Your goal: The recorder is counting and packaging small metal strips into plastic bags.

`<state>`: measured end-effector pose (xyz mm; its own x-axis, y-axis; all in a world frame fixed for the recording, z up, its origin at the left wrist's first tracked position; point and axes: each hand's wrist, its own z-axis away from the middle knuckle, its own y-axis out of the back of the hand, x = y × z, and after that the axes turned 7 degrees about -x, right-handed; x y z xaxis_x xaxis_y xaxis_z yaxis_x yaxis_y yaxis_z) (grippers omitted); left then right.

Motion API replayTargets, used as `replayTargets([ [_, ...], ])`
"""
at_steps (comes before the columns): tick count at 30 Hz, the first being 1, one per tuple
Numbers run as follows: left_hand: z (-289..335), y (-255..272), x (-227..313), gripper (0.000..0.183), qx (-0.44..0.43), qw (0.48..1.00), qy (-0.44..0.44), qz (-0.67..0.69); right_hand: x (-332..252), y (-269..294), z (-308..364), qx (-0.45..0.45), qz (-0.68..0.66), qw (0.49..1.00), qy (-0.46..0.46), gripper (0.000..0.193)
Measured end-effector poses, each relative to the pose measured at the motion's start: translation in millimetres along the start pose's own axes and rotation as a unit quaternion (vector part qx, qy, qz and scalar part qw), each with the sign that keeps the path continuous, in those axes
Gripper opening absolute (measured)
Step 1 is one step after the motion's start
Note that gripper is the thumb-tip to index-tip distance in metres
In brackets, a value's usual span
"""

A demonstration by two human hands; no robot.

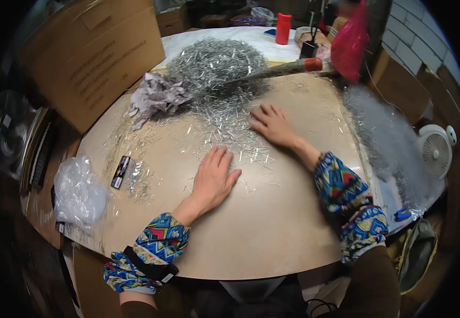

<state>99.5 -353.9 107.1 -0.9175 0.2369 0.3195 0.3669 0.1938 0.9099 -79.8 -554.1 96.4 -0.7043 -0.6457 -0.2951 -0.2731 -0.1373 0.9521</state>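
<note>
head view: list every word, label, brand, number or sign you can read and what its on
None can be quoted with confidence.
Carton: several slanting lines of dark print, too blurred to read.
Black packet: pale print, too small to read.
Black band: small white label at its end, too small to read.

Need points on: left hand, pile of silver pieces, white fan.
Left hand (212,178): head view, back of the hand.
Pile of silver pieces (213,64): head view, upper part of the heap.
White fan (435,150): head view, grille centre.
</note>
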Motion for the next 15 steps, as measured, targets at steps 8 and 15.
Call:
replayTargets([
  [8, 73, 47, 8, 0.047, -0.061, 0.989, 0.022, 0.131, -94, -19, 78, 0.038, -0.031, 0.983, 0.178, 0.053],
  [15, 86, 39, -18, 0.052, 0.0, 0.985, 0.17, -0.041, -114, -24, 56, 0.036, -0.011, 0.971, 0.237, 0.045],
])
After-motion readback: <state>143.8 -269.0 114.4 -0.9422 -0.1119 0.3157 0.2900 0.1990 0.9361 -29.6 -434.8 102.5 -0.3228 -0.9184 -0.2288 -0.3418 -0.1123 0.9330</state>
